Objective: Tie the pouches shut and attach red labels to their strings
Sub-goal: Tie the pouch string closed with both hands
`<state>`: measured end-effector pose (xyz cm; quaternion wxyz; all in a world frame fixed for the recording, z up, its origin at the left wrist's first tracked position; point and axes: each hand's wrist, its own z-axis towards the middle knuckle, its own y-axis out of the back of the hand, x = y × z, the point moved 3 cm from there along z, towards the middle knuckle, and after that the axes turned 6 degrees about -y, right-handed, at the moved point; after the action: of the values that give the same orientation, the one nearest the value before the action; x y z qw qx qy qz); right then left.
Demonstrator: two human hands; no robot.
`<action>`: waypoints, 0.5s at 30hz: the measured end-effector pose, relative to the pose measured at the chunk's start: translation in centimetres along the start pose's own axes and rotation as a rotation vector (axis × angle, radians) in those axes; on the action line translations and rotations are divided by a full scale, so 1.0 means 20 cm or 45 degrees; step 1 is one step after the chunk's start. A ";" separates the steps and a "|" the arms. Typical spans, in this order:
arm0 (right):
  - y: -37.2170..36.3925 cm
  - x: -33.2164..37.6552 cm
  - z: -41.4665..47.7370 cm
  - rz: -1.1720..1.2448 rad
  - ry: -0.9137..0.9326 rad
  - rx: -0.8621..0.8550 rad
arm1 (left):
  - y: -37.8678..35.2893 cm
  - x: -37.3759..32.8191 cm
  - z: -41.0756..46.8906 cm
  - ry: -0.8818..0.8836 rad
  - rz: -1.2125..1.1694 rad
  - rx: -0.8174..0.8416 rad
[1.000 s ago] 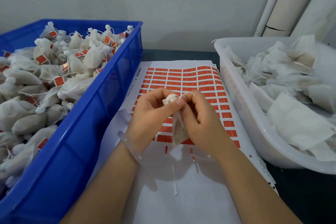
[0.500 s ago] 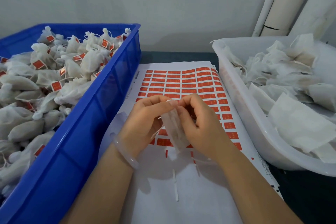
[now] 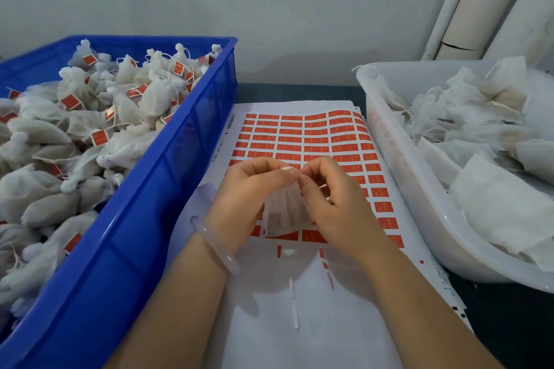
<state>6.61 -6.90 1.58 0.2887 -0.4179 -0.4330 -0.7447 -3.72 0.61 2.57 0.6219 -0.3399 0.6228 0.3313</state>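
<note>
Pouch: one white pouch (image 3: 283,213) hangs between my two hands in the middle of the view, just above the label sheet, with its neck gathered at the top.
Left hand: my left hand (image 3: 248,189) comes from 9 o'clock and pinches the neck of the pouch, the fingers curled.
Right hand: my right hand (image 3: 332,198) comes from 3 o'clock and pinches the same neck. The string is too thin to see, so I cannot tell which fingers hold it.
Label sheet: the label sheet (image 3: 269,308) lies under my hands. Many red labels (image 3: 287,140) remain toward 12 o'clock, and the part toward 6 o'clock is already peeled bare.
Blue crate: at 9 o'clock, the blue crate (image 3: 168,165) is heaped with finished pouches (image 3: 90,129), tied and labelled.
White tub: at 3 o'clock, the white tub (image 3: 419,189) holds a pile of open pouches (image 3: 494,189) without labels.
Progress: I judge this pouch is at the tying step and has no label yet. A large part is done, but a good pile waits.
</note>
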 end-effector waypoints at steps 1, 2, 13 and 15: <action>0.00 0.00 0.00 0.000 -0.008 -0.009 | 0.00 -0.01 0.00 -0.019 0.032 0.015; 0.00 0.00 0.00 -0.002 -0.013 -0.029 | -0.01 -0.01 0.00 -0.044 0.060 0.034; 0.03 0.02 -0.01 0.123 0.064 -0.259 | -0.04 -0.05 -0.03 0.023 0.026 0.077; 0.05 0.02 0.00 0.199 -0.006 -0.296 | -0.03 -0.04 -0.02 0.023 0.068 0.010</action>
<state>7.14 -7.42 2.31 0.2944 -0.4826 -0.3108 -0.7641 -3.45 -0.06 3.37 0.6086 -0.3237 0.6385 0.3422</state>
